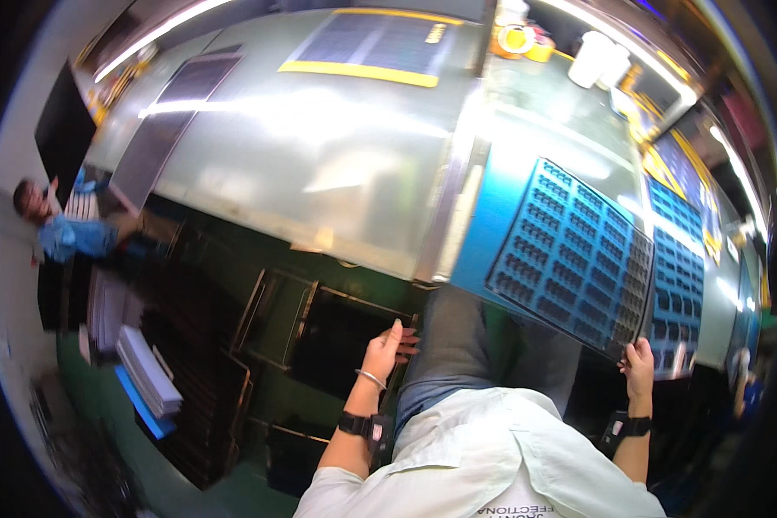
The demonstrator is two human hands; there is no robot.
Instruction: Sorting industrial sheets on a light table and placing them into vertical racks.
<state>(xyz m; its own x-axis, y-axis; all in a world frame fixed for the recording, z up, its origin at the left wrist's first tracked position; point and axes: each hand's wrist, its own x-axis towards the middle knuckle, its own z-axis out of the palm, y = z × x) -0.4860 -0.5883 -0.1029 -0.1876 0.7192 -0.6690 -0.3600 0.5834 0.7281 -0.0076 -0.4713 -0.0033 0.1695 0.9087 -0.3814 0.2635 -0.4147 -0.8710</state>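
Note:
A flat dark-framed sheet [570,246] with rows of small black shapes over blue lies tilted on the bench to the right. My right hand [637,361] pinches its near right corner between thumb and fingers. Under that sheet a plain blue panel [479,229] shows along the left side. My left hand [392,347] hangs in front of the bench edge, fingers stretched out and apart, holding nothing. Below and left of it are dark metal frames [306,315]. A second patterned blue sheet [675,268] lies just beyond my right hand's sheet.
A long shiny metal bench [302,173] runs along the left, with a yellow-edged mesh screen [371,47] on it. White containers [591,59] stand at the back right. A co-worker in blue [73,233] is at far left, near stacked white sheets [147,371].

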